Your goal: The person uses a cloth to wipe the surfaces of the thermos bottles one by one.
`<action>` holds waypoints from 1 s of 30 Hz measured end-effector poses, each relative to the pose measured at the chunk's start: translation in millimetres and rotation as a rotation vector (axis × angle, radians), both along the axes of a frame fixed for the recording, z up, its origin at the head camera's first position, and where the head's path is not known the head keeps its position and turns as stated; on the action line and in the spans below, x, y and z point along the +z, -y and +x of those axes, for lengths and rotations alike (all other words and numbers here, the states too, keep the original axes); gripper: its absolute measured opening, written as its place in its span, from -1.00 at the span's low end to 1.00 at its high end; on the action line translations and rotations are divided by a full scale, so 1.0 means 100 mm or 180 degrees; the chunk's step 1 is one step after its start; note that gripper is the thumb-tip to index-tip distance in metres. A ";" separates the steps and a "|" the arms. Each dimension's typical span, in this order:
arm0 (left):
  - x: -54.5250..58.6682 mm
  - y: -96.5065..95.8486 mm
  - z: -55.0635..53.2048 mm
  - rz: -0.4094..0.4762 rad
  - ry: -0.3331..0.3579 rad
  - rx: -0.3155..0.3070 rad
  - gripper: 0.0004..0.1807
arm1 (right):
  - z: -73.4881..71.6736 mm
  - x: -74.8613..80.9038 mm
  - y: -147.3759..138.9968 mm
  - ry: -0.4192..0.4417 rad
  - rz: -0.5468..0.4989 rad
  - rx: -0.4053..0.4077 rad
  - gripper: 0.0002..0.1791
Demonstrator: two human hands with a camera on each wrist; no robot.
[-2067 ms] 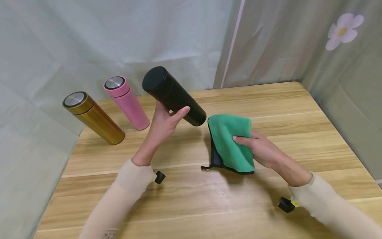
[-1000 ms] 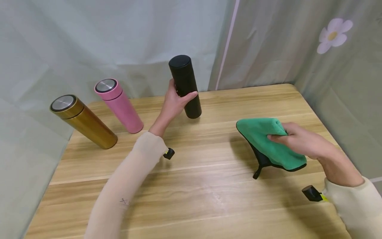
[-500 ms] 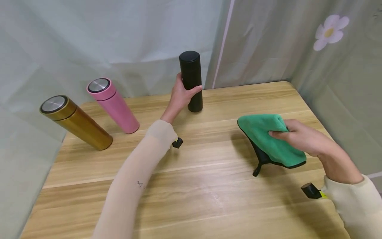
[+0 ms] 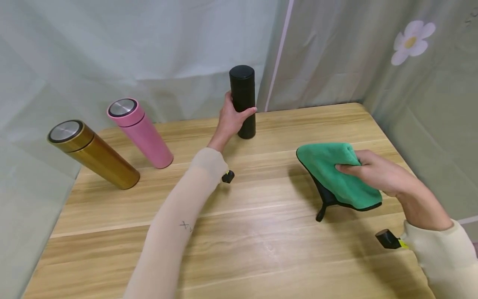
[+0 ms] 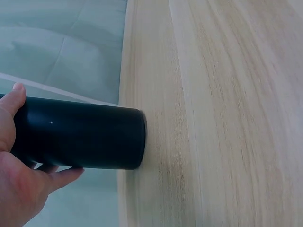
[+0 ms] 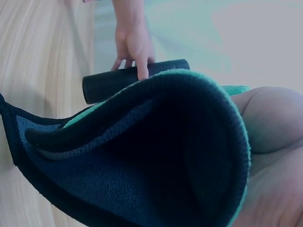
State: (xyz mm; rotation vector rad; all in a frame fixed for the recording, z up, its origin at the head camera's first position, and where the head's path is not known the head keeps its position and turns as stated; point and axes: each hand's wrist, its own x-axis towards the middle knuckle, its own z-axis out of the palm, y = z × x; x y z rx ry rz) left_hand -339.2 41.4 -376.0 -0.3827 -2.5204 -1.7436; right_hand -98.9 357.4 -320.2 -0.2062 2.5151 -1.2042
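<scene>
Black bottle (image 4: 243, 89) gripped by left hand (image 4: 231, 118), thumb and fingers wrapped round its body. Green cloth (image 4: 332, 166) pinched by right hand (image 4: 377, 170), dark underside exposed in right wrist view. Bottle held upright near back edge of table (image 4: 269, 249), base down at the tabletop. Cloth held folded above the table's right side. Pink bottle (image 4: 145, 139) and gold bottle (image 4: 101, 158) placed on the table's left side. Table backed by pale curtain (image 4: 186, 41).
</scene>
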 end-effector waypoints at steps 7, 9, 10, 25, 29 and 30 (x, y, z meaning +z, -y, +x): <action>-0.04 -0.01 -0.01 -0.0113 -0.0046 -0.0014 0.04 | -0.01 0.01 0.00 0.0007 -0.0069 0.0049 -0.47; -0.05 0.00 -0.02 -0.0121 -0.0068 -0.0016 0.05 | -0.03 0.01 -0.01 0.0001 -0.0109 0.0065 -0.47; -0.06 0.00 -0.03 -0.0121 -0.0086 -0.0013 0.05 | -0.03 0.02 -0.02 0.0008 -0.0126 0.0062 -0.47; -0.17 0.13 -0.02 -0.0263 0.0088 0.0034 0.08 | -0.13 -0.02 -0.08 0.0069 -0.0216 0.0061 -0.45; -0.18 0.27 0.08 -0.0428 0.0219 0.0144 0.04 | -0.16 -0.04 -0.13 0.0073 -0.0219 0.0031 -0.44; -0.18 0.32 0.11 -0.0435 0.0221 0.0186 0.01 | -0.17 -0.04 -0.15 0.0070 -0.0218 0.0021 -0.44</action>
